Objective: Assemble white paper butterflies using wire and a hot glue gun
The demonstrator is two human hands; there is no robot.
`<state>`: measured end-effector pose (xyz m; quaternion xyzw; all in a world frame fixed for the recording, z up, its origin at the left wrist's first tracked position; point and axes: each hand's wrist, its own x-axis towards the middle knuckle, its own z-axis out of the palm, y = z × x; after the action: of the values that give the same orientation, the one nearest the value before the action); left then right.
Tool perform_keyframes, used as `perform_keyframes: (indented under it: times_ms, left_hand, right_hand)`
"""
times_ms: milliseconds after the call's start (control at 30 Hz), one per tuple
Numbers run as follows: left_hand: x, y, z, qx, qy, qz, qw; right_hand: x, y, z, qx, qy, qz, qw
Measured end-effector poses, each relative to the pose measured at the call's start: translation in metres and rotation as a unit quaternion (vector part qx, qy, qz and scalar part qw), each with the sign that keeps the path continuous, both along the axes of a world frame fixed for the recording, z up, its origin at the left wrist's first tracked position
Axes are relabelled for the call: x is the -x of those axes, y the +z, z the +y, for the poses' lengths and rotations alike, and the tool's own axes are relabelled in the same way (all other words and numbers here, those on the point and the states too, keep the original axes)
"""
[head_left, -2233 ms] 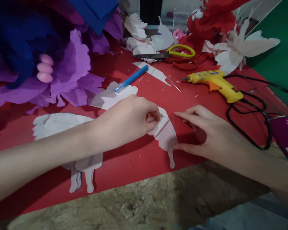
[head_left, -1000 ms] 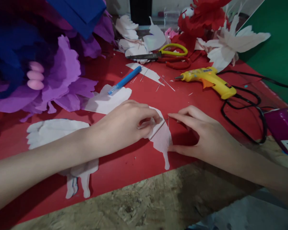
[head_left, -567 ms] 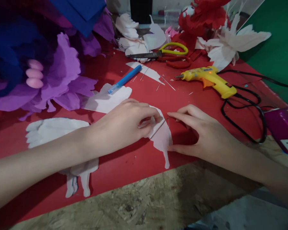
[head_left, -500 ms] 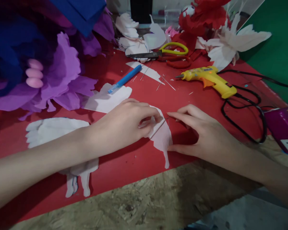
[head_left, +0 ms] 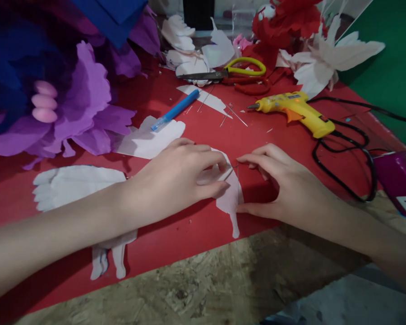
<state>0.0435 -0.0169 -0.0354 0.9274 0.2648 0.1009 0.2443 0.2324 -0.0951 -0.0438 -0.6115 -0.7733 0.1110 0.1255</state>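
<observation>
A white paper cutout (head_left: 227, 198) with a narrow leg-like strip lies near the front edge of the red surface. My left hand (head_left: 186, 174) is over its upper left part, fingers curled and closed on the paper, hiding much of it. By the left fingertips a thin wire-like line crosses the cutout, and another fine line runs down its right side. My right hand (head_left: 274, 180) is at the right edge, index finger and thumb spread wide, the thumb tip touching the paper. A larger layered white cutout (head_left: 77, 180) with legs lies partly under my left forearm.
Behind my hands lie a blue pen (head_left: 176, 109), thin wires (head_left: 236, 115), scissors (head_left: 219, 76) and a yellow glue gun (head_left: 296, 110) with a black cord. Purple paper petals (head_left: 84, 99) crowd the left. A purple box (head_left: 397, 176) stands at right.
My left thumb has moved slightly right and up over the cutout, beside the index fingertip. My right hand stays nearly in place, and the cutout has barely moved.
</observation>
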Motion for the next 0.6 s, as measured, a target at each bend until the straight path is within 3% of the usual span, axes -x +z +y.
perform_keyframes:
  times_ms: [200, 600]
  left_hand:
    - [-0.0011, -0.0033, -0.0053, -0.047, 0.010, 0.046, 0.998]
    - [-0.0020, -0.0040, -0.0044, -0.044, 0.006, 0.047, 0.998]
  right_hand:
    - [0.0001, -0.0009, 0.0005, -0.012, -0.001, 0.011, 1.000]
    - [0.0001, 0.0004, 0.0019, 0.002, -0.006, 0.039, 0.999]
